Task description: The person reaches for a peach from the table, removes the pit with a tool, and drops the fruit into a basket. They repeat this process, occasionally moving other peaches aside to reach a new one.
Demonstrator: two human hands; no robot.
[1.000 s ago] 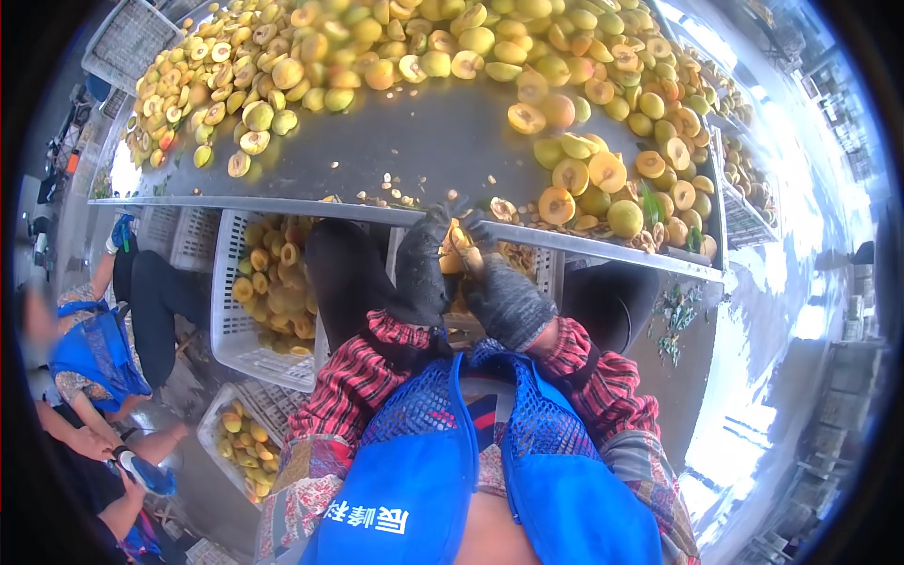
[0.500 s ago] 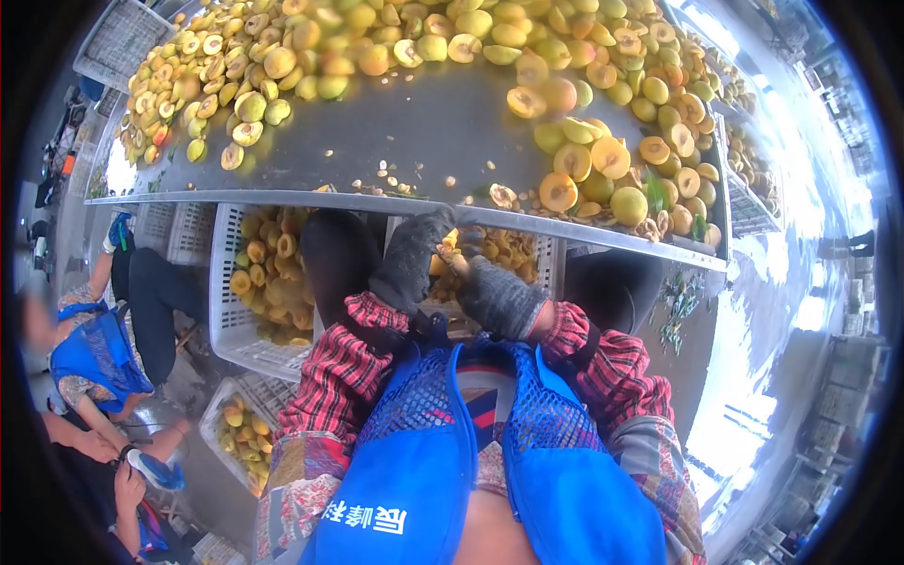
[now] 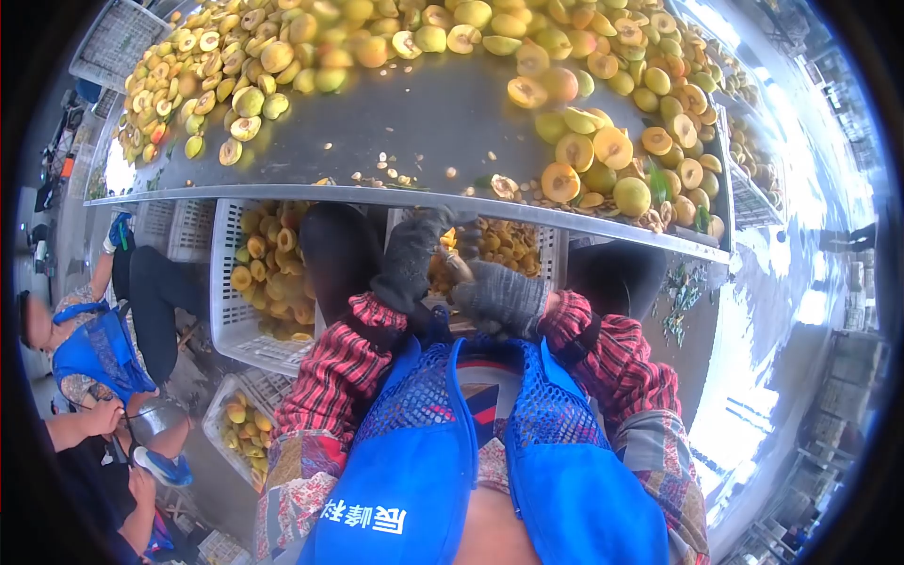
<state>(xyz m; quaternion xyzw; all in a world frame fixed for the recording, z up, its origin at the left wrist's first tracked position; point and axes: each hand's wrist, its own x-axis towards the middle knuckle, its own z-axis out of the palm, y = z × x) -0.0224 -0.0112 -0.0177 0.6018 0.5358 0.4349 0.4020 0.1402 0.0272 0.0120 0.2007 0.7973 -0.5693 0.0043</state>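
Observation:
My left hand (image 3: 414, 252), in a dark grey glove, is closed at the table's front edge, its fingers curled around a small piece of yellow stone fruit (image 3: 449, 238). Close on its right is my right hand (image 3: 504, 297), in a grey knit glove, also closed. A short brownish thing (image 3: 459, 266) shows at its fingertips; I cannot make out what it is. Below both hands stands a crate of cut fruit pieces (image 3: 508, 247), partly hidden by them. Halved yellow stone fruit (image 3: 614, 148) lies heaped on the metal table (image 3: 377, 118) in front of me.
Loose pits (image 3: 395, 176) lie near the table's front edge (image 3: 311, 194). At my left stands a white crate (image 3: 224, 282) of fruit, with another fruit crate (image 3: 212, 428) behind it. A co-worker in a blue vest (image 3: 99, 353) sits further left. Leaves (image 3: 680, 301) litter the floor at right.
Both hands stay together at the table edge, the right one slightly lower and further left. Less of the yellow fruit piece shows between them. At left, a co-worker's arms have moved.

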